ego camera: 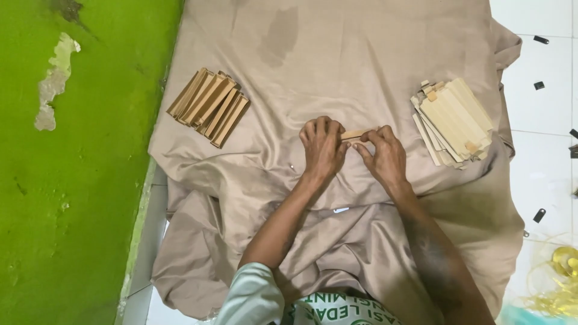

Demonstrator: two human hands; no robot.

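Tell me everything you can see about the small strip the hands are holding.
The strip is a small, flat, pale tan piece that looks like wood or card, much like those in the two stacks to either side. It lies roughly level, crosswise, just above the beige cloth. The left hand pinches its left end and the right hand its right end, so only the short middle shows between the fingertips. Its full length and underside are hidden.
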